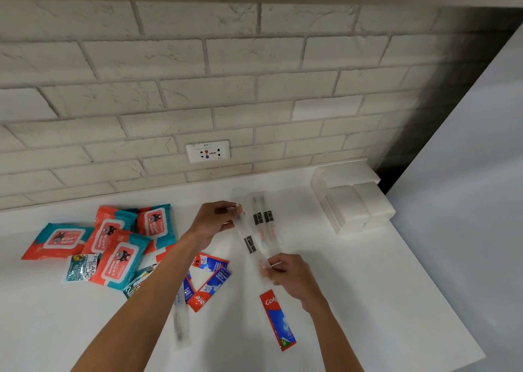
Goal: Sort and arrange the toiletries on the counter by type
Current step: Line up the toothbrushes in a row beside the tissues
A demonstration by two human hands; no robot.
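My left hand pinches the far end of a clear wrapped toothbrush pack, and my right hand pinches its near end. Two more wrapped toothbrushes lie side by side on the white counter just right of it. A red toothpaste sachet lies below my right hand. Several more toothpaste sachets sit under my left forearm. Several teal and orange wipes packs are piled at the left, with shampoo sachets among them. Another wrapped toothbrush lies near the front.
White tissue packs are stacked at the back right corner. A wall socket sits in the brick wall above the counter. A white panel rises at the right edge.
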